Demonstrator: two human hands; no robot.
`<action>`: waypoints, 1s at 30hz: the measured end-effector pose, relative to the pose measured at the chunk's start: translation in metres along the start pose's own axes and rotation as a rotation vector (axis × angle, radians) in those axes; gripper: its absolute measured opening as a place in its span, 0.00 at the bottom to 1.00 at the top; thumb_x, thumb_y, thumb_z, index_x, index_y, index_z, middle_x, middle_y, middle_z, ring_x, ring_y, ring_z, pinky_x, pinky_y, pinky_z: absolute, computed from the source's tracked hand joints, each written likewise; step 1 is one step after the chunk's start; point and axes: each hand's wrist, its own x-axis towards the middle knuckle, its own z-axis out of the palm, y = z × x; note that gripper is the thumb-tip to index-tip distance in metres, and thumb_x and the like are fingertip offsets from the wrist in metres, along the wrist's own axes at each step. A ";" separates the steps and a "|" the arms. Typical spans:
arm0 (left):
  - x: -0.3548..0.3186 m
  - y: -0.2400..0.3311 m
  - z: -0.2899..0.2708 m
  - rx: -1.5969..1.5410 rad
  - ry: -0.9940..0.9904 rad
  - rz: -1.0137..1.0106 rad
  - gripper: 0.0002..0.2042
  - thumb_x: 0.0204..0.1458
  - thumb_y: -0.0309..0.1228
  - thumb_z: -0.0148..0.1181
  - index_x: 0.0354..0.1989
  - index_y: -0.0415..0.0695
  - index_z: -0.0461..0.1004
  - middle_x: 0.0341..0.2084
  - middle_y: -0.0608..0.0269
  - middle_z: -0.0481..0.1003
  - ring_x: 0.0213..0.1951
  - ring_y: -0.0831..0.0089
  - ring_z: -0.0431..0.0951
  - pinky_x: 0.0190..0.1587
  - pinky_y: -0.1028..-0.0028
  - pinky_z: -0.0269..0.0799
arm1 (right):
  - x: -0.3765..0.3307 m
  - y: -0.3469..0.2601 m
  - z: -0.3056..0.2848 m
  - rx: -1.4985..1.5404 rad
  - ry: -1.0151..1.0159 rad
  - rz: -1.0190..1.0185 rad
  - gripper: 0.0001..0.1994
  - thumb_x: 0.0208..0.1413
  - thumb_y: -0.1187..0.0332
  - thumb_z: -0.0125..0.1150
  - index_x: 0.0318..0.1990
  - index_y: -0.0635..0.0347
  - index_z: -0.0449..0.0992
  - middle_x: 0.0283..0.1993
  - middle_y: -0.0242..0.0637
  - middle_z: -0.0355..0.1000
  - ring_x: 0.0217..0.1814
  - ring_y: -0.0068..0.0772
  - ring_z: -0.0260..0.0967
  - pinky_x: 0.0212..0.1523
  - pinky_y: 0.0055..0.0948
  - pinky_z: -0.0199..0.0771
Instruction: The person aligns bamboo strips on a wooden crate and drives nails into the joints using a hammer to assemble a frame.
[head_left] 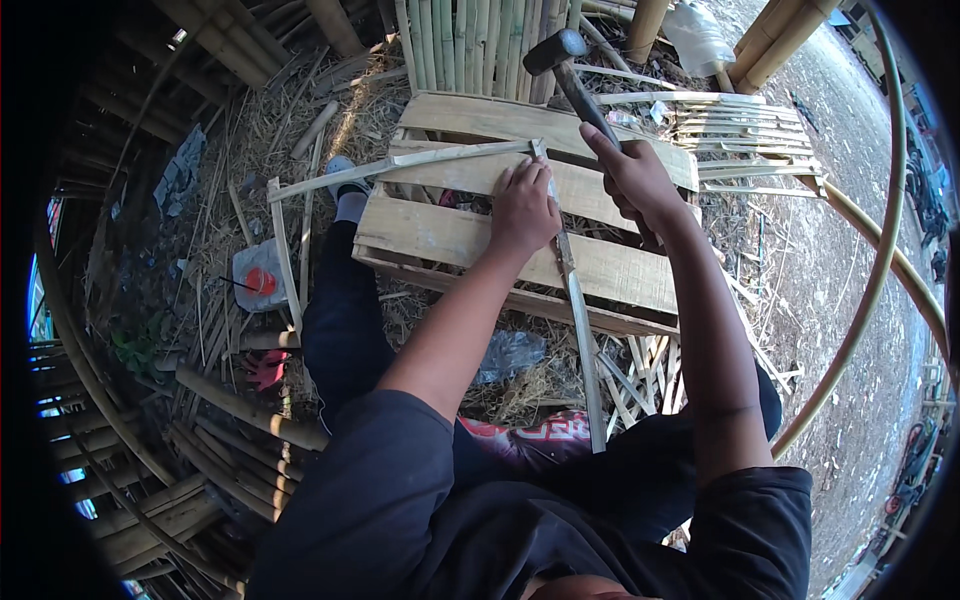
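My right hand (640, 185) is wrapped round the handle of a hammer (577, 92), its dark head raised above the far edge of a slatted wooden crate (450, 230). On the crate, my left hand (525, 208) grips a bamboo strip (580, 330) close to its far end, fingers curled over it. That strip runs back toward my lap. Its far end meets a second bamboo strip (400, 162) at a corner just beyond my left fingers. The second strip stretches left to another corner, where a third strip (287, 255) comes down. Any nail at the joint is too small to make out.
Upright bamboo slats (470, 45) stand behind the crate. A stack of bamboo strips (745, 140) lies to the right, near a long curved pole (885, 240). At left sit a red cup (261, 281) and bamboo poles (250, 410). Straw and shavings litter the ground.
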 end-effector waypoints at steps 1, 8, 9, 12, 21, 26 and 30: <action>-0.001 -0.002 0.002 0.003 0.009 0.000 0.20 0.54 0.28 0.56 0.55 0.37 0.75 0.57 0.51 0.75 0.64 0.55 0.72 0.70 0.54 0.61 | 0.004 -0.002 -0.005 -0.140 0.028 -0.069 0.30 0.58 0.40 0.69 0.22 0.57 0.69 0.16 0.24 0.60 0.11 0.17 0.55 0.12 0.26 0.55; 0.002 0.001 0.009 -0.055 0.049 0.022 0.19 0.56 0.34 0.59 0.53 0.36 0.76 0.55 0.51 0.76 0.63 0.55 0.72 0.69 0.55 0.61 | 0.013 0.026 -0.055 -0.217 -0.079 0.112 0.20 0.61 0.59 0.69 0.24 0.62 0.69 0.17 0.27 0.61 0.12 0.20 0.55 0.12 0.30 0.51; 0.002 0.001 0.008 -0.049 0.060 0.028 0.19 0.56 0.34 0.59 0.53 0.36 0.76 0.55 0.51 0.76 0.63 0.55 0.73 0.68 0.56 0.62 | 0.004 0.027 -0.061 -0.243 -0.060 0.151 0.20 0.61 0.59 0.69 0.24 0.62 0.69 0.17 0.27 0.61 0.12 0.20 0.56 0.12 0.30 0.52; 0.000 -0.004 0.007 -0.030 0.066 0.038 0.19 0.55 0.34 0.60 0.52 0.35 0.76 0.54 0.50 0.76 0.62 0.55 0.73 0.67 0.57 0.63 | -0.034 0.026 -0.073 -0.350 -0.006 0.156 0.23 0.63 0.54 0.66 0.22 0.61 0.70 0.17 0.28 0.63 0.13 0.21 0.58 0.13 0.30 0.55; 0.004 0.006 0.004 -0.098 -0.025 -0.009 0.20 0.55 0.36 0.60 0.54 0.38 0.75 0.58 0.50 0.74 0.63 0.55 0.73 0.68 0.54 0.62 | -0.047 0.114 -0.068 -0.797 0.362 0.143 0.30 0.66 0.47 0.58 0.32 0.75 0.81 0.29 0.63 0.77 0.39 0.67 0.79 0.42 0.52 0.78; 0.003 -0.004 0.001 -0.108 0.024 0.008 0.17 0.56 0.35 0.60 0.50 0.39 0.75 0.59 0.50 0.74 0.62 0.53 0.73 0.67 0.55 0.64 | -0.019 0.160 -0.040 -0.761 0.490 -0.049 0.20 0.67 0.56 0.57 0.37 0.71 0.78 0.35 0.61 0.79 0.42 0.65 0.79 0.43 0.54 0.78; 0.000 -0.002 0.002 -0.142 0.045 0.018 0.17 0.55 0.34 0.61 0.50 0.39 0.74 0.58 0.50 0.74 0.58 0.50 0.74 0.65 0.57 0.67 | -0.006 0.181 -0.022 -1.063 0.623 -0.115 0.09 0.62 0.66 0.59 0.42 0.65 0.76 0.41 0.48 0.77 0.45 0.53 0.78 0.40 0.51 0.76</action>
